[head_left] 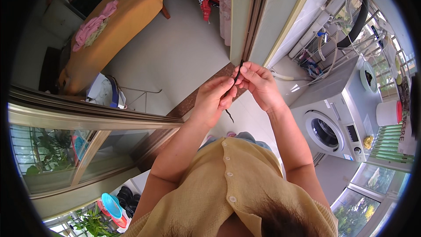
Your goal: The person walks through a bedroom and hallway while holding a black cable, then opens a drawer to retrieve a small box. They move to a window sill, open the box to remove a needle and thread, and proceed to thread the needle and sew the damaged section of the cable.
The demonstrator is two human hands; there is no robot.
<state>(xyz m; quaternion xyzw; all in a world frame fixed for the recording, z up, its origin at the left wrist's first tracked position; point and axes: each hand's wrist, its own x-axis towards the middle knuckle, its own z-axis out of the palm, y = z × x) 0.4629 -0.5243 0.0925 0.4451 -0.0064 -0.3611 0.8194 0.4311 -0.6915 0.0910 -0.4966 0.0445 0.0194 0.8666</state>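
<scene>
A thin, dark, cord-like strip (pixel 238 77) runs slantwise between my two hands, in front of my body; its exact kind does not show. My left hand (pixel 210 100) pinches its lower part between thumb and fingers, and a loose, slightly kinked tail (pixel 230 115) hangs below that hand. Slightly higher and to the right, my right hand (pixel 262 87) grips the strip near its upper end with thumb and forefinger. The fingertips of both hands are close together, and the strip's middle is partly covered by them.
A sliding door frame (pixel 101 120) stands left, above a dark red threshold (pixel 204 88). To the right is a front-loading washing machine (pixel 330 123) with a bowl (pixel 369 77) on top. A bed with an orange cover (pixel 127 13) lies far left; pipes (pixel 315 30) line the right wall.
</scene>
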